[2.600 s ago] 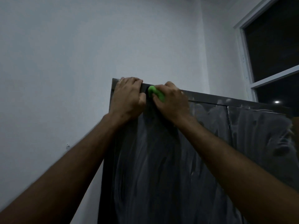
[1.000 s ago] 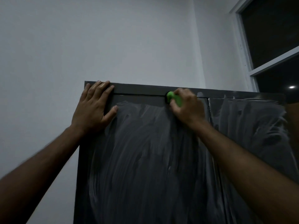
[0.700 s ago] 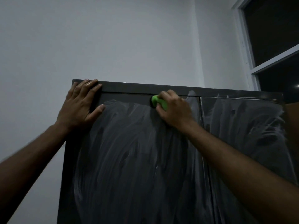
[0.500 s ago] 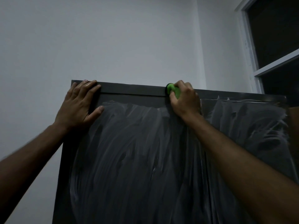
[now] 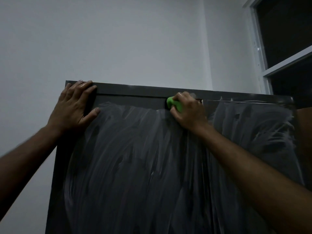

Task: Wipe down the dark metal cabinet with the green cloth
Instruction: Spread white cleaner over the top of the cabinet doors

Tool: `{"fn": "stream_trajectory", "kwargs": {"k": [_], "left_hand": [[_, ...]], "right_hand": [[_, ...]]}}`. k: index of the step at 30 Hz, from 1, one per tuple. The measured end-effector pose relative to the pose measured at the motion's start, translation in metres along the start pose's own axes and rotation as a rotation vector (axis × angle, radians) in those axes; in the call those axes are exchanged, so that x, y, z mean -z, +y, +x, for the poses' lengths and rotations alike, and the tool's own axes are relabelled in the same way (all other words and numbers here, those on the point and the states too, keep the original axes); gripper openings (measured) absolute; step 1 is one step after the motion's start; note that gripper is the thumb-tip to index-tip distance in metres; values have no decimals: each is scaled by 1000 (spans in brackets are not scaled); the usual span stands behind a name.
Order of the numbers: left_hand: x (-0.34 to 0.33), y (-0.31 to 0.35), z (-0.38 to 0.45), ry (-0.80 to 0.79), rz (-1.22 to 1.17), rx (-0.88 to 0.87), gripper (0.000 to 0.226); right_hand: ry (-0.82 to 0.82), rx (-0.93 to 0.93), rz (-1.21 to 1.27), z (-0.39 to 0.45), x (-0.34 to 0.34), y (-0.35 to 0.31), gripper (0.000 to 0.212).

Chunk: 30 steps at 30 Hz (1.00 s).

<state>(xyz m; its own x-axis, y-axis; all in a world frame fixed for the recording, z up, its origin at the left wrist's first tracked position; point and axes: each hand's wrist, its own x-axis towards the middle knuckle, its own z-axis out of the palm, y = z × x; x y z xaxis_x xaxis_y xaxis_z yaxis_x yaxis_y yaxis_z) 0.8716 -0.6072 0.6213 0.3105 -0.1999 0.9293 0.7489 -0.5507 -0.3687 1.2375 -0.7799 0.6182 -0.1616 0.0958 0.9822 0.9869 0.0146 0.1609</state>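
Dark metal cabinet (image 5: pixel 135 174): stands upright against a pale wall (image 5: pixel 118 39), long axis vertical, door fronts facing the camera, top edge running left to right with a slight downward slope toward the right. Finish is dark grey and matte. Both door panels carry whitish smeared streaks, mostly vertical and sweeping; the narrow top rail and a strip just beneath it on the left door show no streaks.

Left hand (image 5: pixel 74 107): laid flat on the upper left corner of the cabinet, fingers straight and spread, fingertips reaching onto the top rail, thumb splayed out on the left door. It grips nothing.

Green cloth (image 5: pixel 173 104): bunched into a small wad, bright green, pressed against the top of the left door just under the top rail, near the seam between the two doors. Only its left portion shows; the remainder is hidden inside the hand.

Right hand (image 5: pixel 189 112): fingers curled round the cloth and clamped on it, knuckles toward the camera, holding it against the metal.

Window (image 5: pixel 287 39): at the far right, white frame, dark panes, set in the adjoining wall above the cabinet's right end.
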Motion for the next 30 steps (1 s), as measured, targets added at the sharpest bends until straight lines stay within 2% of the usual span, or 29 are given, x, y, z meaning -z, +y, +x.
{"fn": "stream_trajectory", "kwargs": {"k": [1,5,6,9,11,15,16,18,21,23,26,28,30], "left_hand": [[0,1,0,-2,4,1,81],[2,2,1,-20,14,14,82],[2,2,1,-19,17,14,82],[4,4,2,-18,21,16,81],[5,5,1,-36,22,17,82],[11,14,6,-30,31,68,82],[12,24,11,-14,22,107,81],[14,54,28,-2,-15,143,79],[8,113,53,-49,-122,3,76],[2,148,66,-83,-184,-114,73],[-10,187,85,-147,-228,-177,76],[-18,208,101,-207,-222,-169,82],[-27,224,112,-260,-214,-136,88]], "right_hand": [[-2,-23,-10,-3,4,8,24],[122,-315,-25,19,15,39,22],[131,-298,-11,22,14,36,21],[49,-79,45,6,3,13,22],[7,-32,7,-10,4,17,23],[119,-353,-30,6,18,49,22],[142,-382,-24,14,20,50,21],[117,-295,16,19,16,33,23],[3,-92,36,1,10,20,25],[-7,-119,-22,-5,17,38,25],[77,-328,-60,10,32,69,25],[101,-281,-40,17,30,62,25],[43,-120,5,6,22,45,26]]}}
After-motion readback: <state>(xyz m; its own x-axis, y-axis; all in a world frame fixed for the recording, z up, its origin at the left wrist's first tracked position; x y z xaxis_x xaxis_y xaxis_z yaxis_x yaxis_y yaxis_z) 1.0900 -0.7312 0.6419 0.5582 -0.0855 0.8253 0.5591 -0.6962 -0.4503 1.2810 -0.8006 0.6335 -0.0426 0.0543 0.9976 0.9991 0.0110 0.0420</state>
